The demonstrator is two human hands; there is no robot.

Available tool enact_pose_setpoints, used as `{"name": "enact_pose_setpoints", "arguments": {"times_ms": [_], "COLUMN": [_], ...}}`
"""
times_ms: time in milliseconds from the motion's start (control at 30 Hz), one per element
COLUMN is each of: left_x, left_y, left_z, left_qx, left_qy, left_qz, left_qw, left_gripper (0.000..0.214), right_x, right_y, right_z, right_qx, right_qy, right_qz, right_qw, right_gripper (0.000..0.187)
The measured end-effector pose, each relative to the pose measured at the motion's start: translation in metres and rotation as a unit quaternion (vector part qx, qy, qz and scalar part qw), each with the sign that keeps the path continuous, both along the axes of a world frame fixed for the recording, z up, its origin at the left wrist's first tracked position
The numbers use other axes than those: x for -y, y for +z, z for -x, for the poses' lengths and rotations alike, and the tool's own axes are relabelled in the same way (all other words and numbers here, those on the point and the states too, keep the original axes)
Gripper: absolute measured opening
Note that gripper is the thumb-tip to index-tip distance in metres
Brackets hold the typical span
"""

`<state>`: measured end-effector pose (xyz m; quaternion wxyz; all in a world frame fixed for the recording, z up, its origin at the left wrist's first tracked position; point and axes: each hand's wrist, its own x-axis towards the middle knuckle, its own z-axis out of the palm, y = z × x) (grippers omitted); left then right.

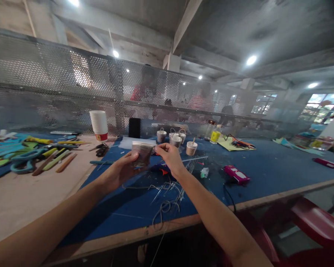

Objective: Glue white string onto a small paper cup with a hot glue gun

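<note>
Both arms reach out over a blue mat [267, 174] on the workbench. My left hand [121, 171] is closed around a small clear plastic bag [141, 152] of brownish contents, held upright above the mat. My right hand [169, 157] pinches the bag's top right corner with thumb and fingers. Below the hands lie loose thin wires [167, 196] and a blue and orange tool [160, 168], partly hidden by my hands.
Several small twine-wrapped pots [176, 139] stand behind the hands, with a stack of paper cups [99, 125], a black box [134, 128], two bottles [215, 134], a pink device [236, 174] and scissors and sticks [50, 157] at left. A perforated metal screen [58, 89] backs the bench; people sit behind it. Red chairs [314, 222] stand at right.
</note>
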<state>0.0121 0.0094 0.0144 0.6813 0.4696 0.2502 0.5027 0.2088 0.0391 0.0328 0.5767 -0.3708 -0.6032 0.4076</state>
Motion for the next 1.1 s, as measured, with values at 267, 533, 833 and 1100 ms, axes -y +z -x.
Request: {"name": "enact_pose_setpoints", "arguments": {"times_ms": [267, 533, 833, 1100], "left_x": [0.0043, 0.0017, 0.0056, 0.0068], "left_y": [0.0049, 0.0017, 0.0056, 0.0051], "left_z": [-0.0005, 0.0004, -0.0028, -0.0032], "left_qx": [-0.005, 0.003, -0.01, -0.003], "left_qy": [-0.003, -0.007, 0.005, 0.002], "left_qz": [-0.002, 0.0, 0.008, 0.003], "left_qw": [1.0, 1.0, 1.0, 1.0], "left_gripper": [0.033, 0.033, 0.034, 0.036], "right_x": [0.0029, 0.0037, 0.0046, 0.0038], "right_y": [0.0023, 0.0034, 0.0045, 0.003], "right_z": [-0.0003, -0.0001, 0.0001, 0.0008], "right_qx": [-0.003, -0.002, -0.001, -0.009], "right_qy": [0.005, 0.003, 0.0, 0.001], "right_qz": [-0.002, 0.002, 0.006, 0.009], "right_qw": [1.0, 1.0, 1.0, 1.0], "right_gripper": [0.023, 0.023, 0.021, 0.023]}}
